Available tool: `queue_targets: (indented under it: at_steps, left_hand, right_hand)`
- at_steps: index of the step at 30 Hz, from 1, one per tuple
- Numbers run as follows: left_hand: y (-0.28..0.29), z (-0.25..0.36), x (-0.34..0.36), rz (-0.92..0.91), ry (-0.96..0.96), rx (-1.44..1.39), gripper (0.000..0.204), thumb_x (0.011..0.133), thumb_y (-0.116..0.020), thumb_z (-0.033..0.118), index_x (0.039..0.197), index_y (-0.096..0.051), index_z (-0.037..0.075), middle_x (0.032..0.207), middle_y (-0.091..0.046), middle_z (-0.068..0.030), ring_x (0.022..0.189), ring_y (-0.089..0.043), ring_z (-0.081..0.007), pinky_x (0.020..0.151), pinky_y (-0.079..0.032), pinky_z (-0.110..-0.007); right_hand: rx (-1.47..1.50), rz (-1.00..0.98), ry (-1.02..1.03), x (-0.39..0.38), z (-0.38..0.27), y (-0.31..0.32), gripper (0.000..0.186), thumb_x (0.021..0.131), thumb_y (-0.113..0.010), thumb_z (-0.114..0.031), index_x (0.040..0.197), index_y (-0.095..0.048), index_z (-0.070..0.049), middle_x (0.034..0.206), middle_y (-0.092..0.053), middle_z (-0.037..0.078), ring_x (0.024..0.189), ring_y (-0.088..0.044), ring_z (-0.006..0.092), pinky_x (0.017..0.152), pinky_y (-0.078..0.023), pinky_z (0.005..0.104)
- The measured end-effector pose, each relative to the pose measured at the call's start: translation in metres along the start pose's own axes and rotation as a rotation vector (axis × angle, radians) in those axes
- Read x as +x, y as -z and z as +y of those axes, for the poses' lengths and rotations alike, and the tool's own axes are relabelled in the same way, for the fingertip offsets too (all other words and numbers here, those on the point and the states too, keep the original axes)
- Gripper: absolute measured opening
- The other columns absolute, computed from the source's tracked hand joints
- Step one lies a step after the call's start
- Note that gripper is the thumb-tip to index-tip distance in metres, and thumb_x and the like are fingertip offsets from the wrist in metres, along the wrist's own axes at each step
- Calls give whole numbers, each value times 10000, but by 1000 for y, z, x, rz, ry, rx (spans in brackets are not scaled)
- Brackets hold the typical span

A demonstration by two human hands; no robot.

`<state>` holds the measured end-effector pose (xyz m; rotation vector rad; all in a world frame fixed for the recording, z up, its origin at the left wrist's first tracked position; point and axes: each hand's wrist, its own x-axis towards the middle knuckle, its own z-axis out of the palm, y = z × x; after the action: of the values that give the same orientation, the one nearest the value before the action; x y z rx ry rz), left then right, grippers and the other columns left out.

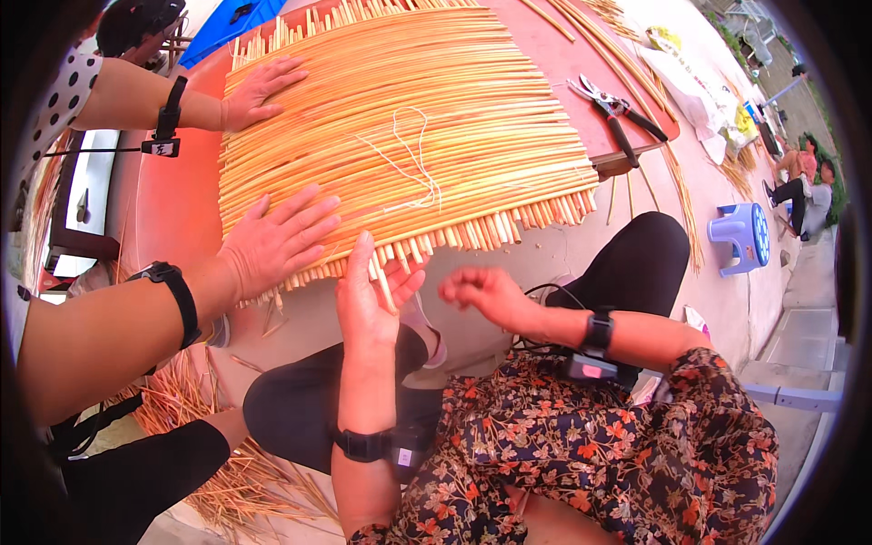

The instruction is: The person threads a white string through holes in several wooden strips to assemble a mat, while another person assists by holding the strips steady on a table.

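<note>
A broad mat of straw-coloured stalks (363, 82) lies across a red worktop (173, 209), its near edge a ragged row of cut ends reaching past the worktop's side. At that edge, the seated person's left hand (363, 292), palm turned up, is clamped on a pale stalk end (386, 289) between thumb and fingers. The right hand (486, 295) hangs apart from the mat, over the lap, fingers loosely curled; blur leaves it unclear whether thumb and fingertips meet. A white string (420, 165) lies looped on the mat's surface.

From the left, a co-worker in a polka-dot sleeve (71, 95) lays two flat hands on the mat, one near its front edge (282, 241), the other farther back (263, 93). Pruning shears with red-and-black handles (618, 113) rest on the worktop just beside the mat's right edge, near a bundle of long loose stalks (627, 62). A blue-violet stool (740, 238) stands to the right. Scattered stalks (227, 481) litter the floor at lower left, while two more people (816, 195) sit well apart in the right background.
</note>
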<state>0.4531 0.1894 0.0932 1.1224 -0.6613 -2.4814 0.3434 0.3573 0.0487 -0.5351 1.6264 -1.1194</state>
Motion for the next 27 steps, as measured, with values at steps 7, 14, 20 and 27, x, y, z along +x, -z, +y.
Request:
queue_targets:
  at_steps: [7, 14, 20, 27]
  left_hand:
    - [5, 0, -3, -1, 14, -12, 511, 869, -628, 382, 1201, -519, 10, 1023, -657, -180, 868, -679, -322, 626, -582, -320]
    - [8, 2, -7, 10, 36, 3, 516, 861, -630, 411, 1186, -539, 21, 1007, -660, -165, 864, -680, -303, 632, -578, -322]
    - [11, 5, -6, 4, 61, -1, 514, 866, -623, 413, 1183, -540, 16, 1001, -659, -169, 850, -682, -294, 613, -592, -306]
    - [16, 6, -5, -11, 42, -16, 509, 876, -612, 409, 1172, -543, 0, 980, -662, -174, 841, -684, -297, 607, -596, -303]
  right_hand:
    - [715, 254, 258, 80, 17, -48, 149, 862, -570, -101, 956, -633, -4, 971, -635, 54, 862, -574, 125, 769, -450, 267]
    - [586, 178, 212, 74, 8, -63, 162, 857, -556, -117, 967, -646, -40, 927, -650, 53, 879, -589, 129, 787, -442, 254]
    - [500, 275, 234, 71, -6, -86, 206, 873, -547, -178, 972, -664, -40, 949, -671, 78, 867, -612, 153, 775, -466, 280]
    - [88, 420, 321, 71, 2, -80, 148, 877, -552, -130, 925, -649, -29, 848, -660, 75, 816, -633, 161, 693, -498, 278]
